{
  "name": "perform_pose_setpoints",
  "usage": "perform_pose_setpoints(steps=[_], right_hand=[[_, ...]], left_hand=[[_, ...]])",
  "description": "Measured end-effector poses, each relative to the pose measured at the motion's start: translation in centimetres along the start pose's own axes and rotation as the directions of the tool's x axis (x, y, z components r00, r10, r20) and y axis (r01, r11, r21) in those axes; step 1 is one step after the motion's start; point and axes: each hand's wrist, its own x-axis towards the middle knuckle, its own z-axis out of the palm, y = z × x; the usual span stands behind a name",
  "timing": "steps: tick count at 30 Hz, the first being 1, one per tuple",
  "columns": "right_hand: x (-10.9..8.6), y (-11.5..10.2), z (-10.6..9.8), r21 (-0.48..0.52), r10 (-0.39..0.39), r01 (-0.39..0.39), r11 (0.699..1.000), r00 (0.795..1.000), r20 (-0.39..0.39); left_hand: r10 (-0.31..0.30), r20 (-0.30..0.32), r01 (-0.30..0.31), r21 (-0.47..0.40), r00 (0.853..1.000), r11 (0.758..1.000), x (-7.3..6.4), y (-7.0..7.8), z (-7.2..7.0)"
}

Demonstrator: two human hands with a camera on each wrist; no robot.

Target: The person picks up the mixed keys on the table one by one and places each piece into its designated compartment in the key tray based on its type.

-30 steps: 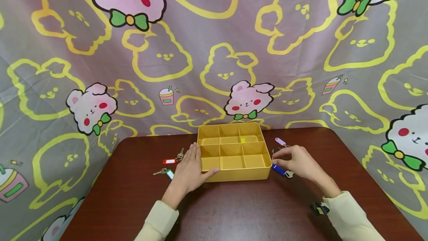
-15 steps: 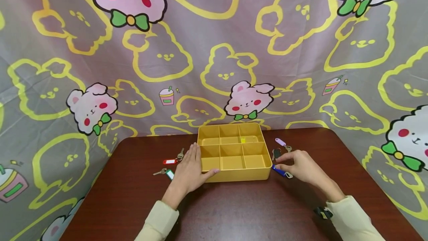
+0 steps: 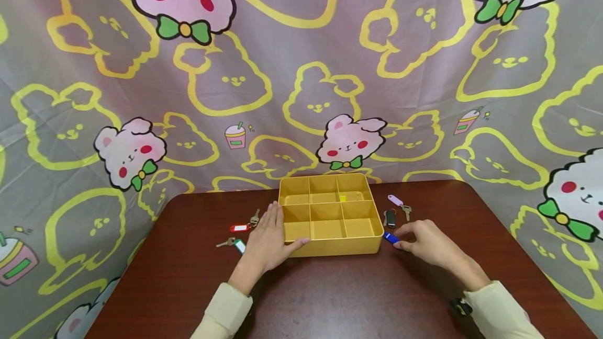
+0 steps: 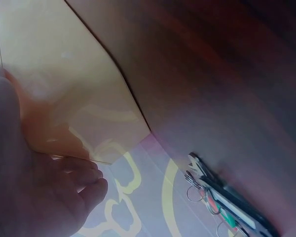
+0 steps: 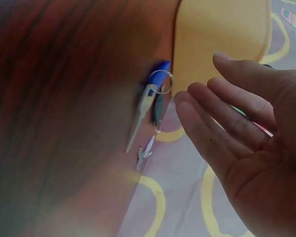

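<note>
A yellow box (image 3: 334,246) with several compartments stands at the table's back edge. My left hand (image 3: 269,234) lies along its left front corner, fingers straight, thumb over the front rim; the left wrist view shows the hand (image 4: 44,197) against the box wall (image 4: 64,74). Off the box's right front corner, my right hand (image 3: 428,242) hovers by a blue key tag (image 3: 391,238). In the right wrist view its fingers are loosely extended, apart from the blue tag (image 5: 160,74), its ring and its key (image 5: 143,111). In the head view the fingers hide that key.
Right of the box lie a black key fob (image 3: 391,218) and a purple key tag (image 3: 394,200) with a key. To the left are a red key tag (image 3: 239,228) and a green key tag (image 3: 239,245) with keys. A small bright yellow item (image 3: 342,198) sits in the back right compartment.
My right hand has drawn right and toward me, away from the box corner, uncovering the black fob; its fingers now cover the blue tag's key. The left hand has stayed in place.
</note>
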Motion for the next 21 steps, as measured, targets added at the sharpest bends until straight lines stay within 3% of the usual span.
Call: perform_pose_setpoints(steps=[13, 21], right_hand=[[-0.6, 1.0, 0.9, -0.046, -0.073, 0.074, 0.996, 0.997, 0.023], [-0.6, 1.2, 1.1, -0.153, -0.149, 0.149, 0.977, 0.989, 0.012]], left_hand=[[0.005, -0.007, -0.004, 0.006, 1.0, 1.0, 0.0, -0.1, 0.0], [-0.003, -0.002, 0.003, 0.008, 1.0, 1.0, 0.0, 0.0, 0.1]])
